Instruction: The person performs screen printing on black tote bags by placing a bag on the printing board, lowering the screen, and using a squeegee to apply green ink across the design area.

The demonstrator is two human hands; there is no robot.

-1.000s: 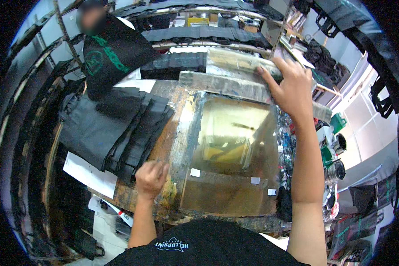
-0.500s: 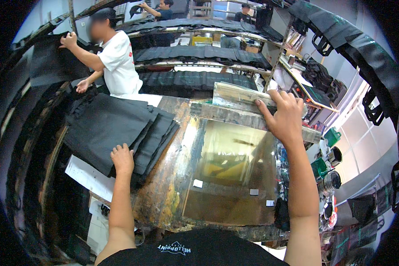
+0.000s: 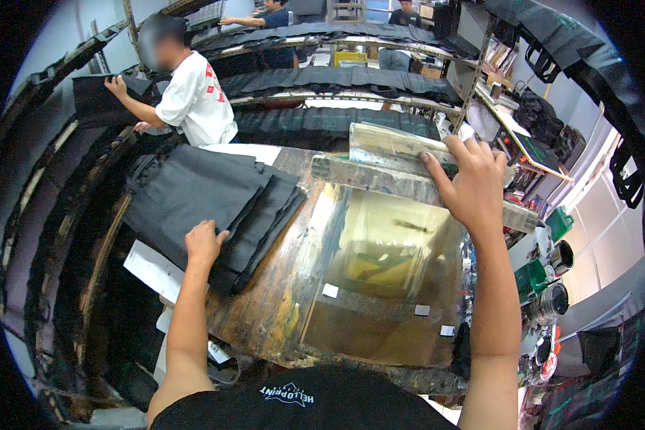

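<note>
My left hand (image 3: pixel 206 242) rests at the near right edge of a stack of flat black fabric pieces (image 3: pixel 201 186). Its fingers are curled, apparently pinching the top piece at its edge. Over the far side of the worktable, my right hand (image 3: pixel 473 175) grips a wooden squeegee (image 3: pixel 383 145), thumb on its near face. The squeegee leans along a stained wooden bar (image 3: pixel 380 178). Between my arms lies a shiny brown-yellow panel (image 3: pixel 380 330) with three small white tabs (image 3: pixel 422 310) on it; reflections blur its upper part.
A co-worker in a white shirt (image 3: pixel 204 100) holds a black piece at the left racks (image 3: pixel 86 287). Racks layered with black pieces (image 3: pixel 344 82) stand beyond the paint-stained table (image 3: pixel 265 315). Cans (image 3: pixel 552 301) and green containers (image 3: pixel 530 279) crowd the right side. Two people are farther back.
My left hand's fingers have curled in at the stack's edge. My right hand keeps its grip. The co-worker's black piece has moved onto the rack, and the view has shifted slightly.
</note>
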